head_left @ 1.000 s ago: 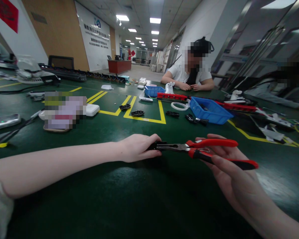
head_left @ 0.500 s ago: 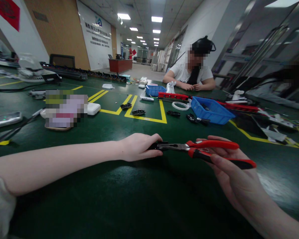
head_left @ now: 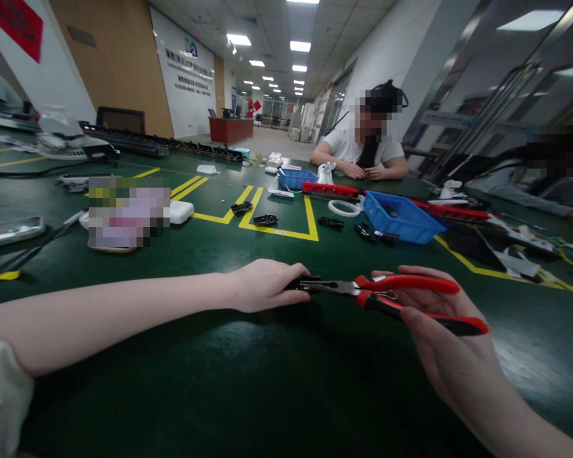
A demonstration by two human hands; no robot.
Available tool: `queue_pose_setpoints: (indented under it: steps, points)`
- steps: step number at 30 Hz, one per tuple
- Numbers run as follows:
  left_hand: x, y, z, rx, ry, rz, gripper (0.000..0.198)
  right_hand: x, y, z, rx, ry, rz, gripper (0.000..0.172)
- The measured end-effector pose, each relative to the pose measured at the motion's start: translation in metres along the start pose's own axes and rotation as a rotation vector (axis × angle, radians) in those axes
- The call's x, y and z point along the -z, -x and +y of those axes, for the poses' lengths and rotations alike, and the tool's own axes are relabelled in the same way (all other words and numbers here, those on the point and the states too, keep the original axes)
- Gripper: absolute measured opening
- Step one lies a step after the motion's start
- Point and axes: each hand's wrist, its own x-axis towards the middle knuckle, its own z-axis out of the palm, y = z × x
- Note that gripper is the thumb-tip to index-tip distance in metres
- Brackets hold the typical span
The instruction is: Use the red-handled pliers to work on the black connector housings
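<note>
My right hand (head_left: 451, 337) is closed round red-and-black long-nose pliers (head_left: 410, 284), whose handles stand somewhat apart. The pliers' jaws point left and reach the small black part (head_left: 296, 284) that my left hand (head_left: 262, 286) pinches between thumb and fingers. Most of that part is hidden by my fingers, and I cannot tell whether the jaws grip it. Both hands are above the green table (head_left: 210, 394). Similar small black parts lie beyond them, one of them this black piece (head_left: 266, 219) inside a yellow-taped outline.
A blue bin (head_left: 401, 219) stands at the right, near a white ring (head_left: 344, 208) and a red strip (head_left: 332, 189). To the left lie a phone (head_left: 128, 219) and a white case (head_left: 179, 212). Across the table sits a person (head_left: 363, 149) in a white shirt.
The pliers' handles have spread slightly further apart in my right hand. My left hand keeps its pinch on the black part. The view has shifted a little.
</note>
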Motion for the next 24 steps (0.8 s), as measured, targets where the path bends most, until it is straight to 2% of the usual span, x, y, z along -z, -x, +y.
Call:
queue_pose_setpoints:
  steps: [13,18,24]
  points:
    - [0.0014,-0.0007,0.0017,0.038,-0.001,0.004,0.031,0.0038,0.0029,0.0025,0.097,0.061,-0.04,0.051]
    - [0.0013,-0.0007,0.0033,0.045,0.016,0.009,0.031,0.0026,-0.0003,0.0031,0.019,-0.01,-0.038,0.042]
    - [0.0004,-0.0006,0.0033,0.064,0.018,0.012,0.035,-0.0005,-0.0059,0.0045,-0.148,-0.062,0.076,0.041]
